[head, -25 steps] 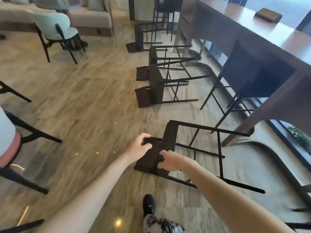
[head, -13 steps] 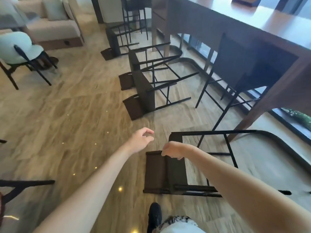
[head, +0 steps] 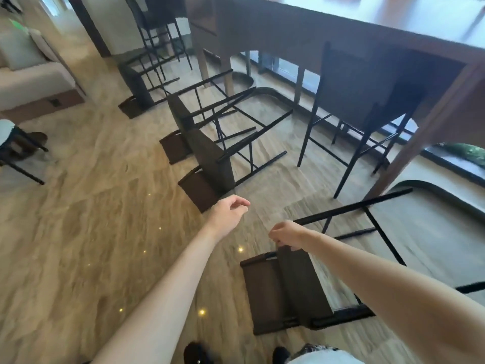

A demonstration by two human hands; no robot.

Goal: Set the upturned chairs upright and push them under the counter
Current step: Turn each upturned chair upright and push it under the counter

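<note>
While the left hand (head: 227, 215) has let go and hangs loosely curled, grasping nothing, the right hand (head: 287, 234) still grips the nearest bar stool (head: 286, 290), dark brown, black-legged, on its side beside the counter (head: 388, 35).

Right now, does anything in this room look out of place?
Yes: four bar chairs lie tipped on the floor beside the counter. The nearest chair is gripped by the right hand; one chair stands upright, tucked under.

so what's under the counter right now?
One upright chair stands tucked under the counter; its seat is hidden in shadow. Bare floor and window sill show beyond.
</note>
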